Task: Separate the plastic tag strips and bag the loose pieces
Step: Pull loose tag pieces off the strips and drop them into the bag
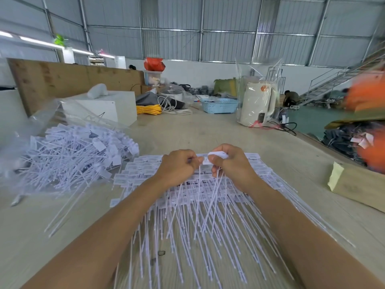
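Head view: white tails of the joined tag strips point(198, 205) fan toward the viewer over the wooden surface point(208, 130). Above them the left hand point(179, 165) and right hand point(231, 163) each have fingers pinched on a tag head, held close together. Left of them, a heap of loose pieces point(70, 155) lies in a clear bag point(48, 113). Farther back stand a blue basket point(219, 105) and a cream kettle point(258, 103).

White tag strips point(200, 205) — blue basket point(218, 105)
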